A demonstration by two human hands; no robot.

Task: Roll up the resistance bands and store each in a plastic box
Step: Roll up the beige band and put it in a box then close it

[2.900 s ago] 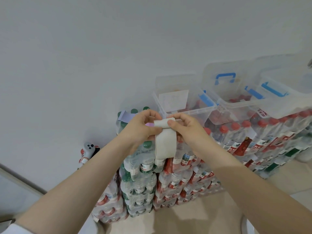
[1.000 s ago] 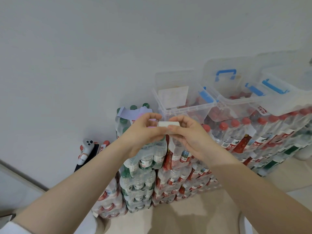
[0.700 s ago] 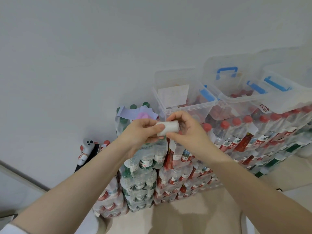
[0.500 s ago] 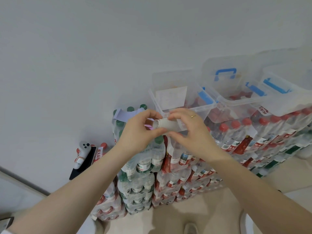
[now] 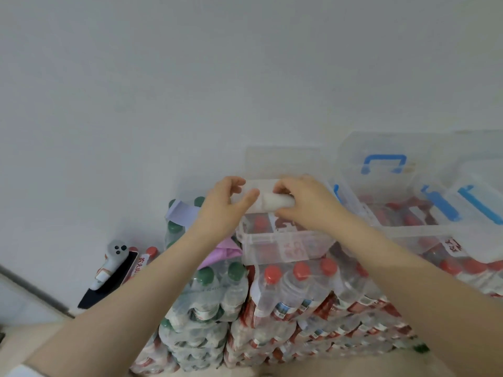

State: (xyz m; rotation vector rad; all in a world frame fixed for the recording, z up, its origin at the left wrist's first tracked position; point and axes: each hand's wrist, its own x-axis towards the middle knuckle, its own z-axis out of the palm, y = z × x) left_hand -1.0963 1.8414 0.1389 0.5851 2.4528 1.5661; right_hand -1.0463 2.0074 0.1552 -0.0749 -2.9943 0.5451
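Two bands (image 5: 185, 213), lilac and pink, lie unrolled on the bottles (image 5: 217, 278). The left hand (image 5: 220, 208) hovers with loose, empty fingers. The right hand (image 5: 307, 202) grips a rolled white band (image 5: 275, 201) over the open box (image 5: 283, 246), seemingly about to drop it in.

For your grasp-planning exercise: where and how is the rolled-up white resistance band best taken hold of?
Grip the rolled-up white resistance band round its middle, with fingers closing from above and below across the curved sides. It lies level as a short cylinder, so squeezing the wraps should stop them springing open. The right hand holds it this way; the left hand is at its end.
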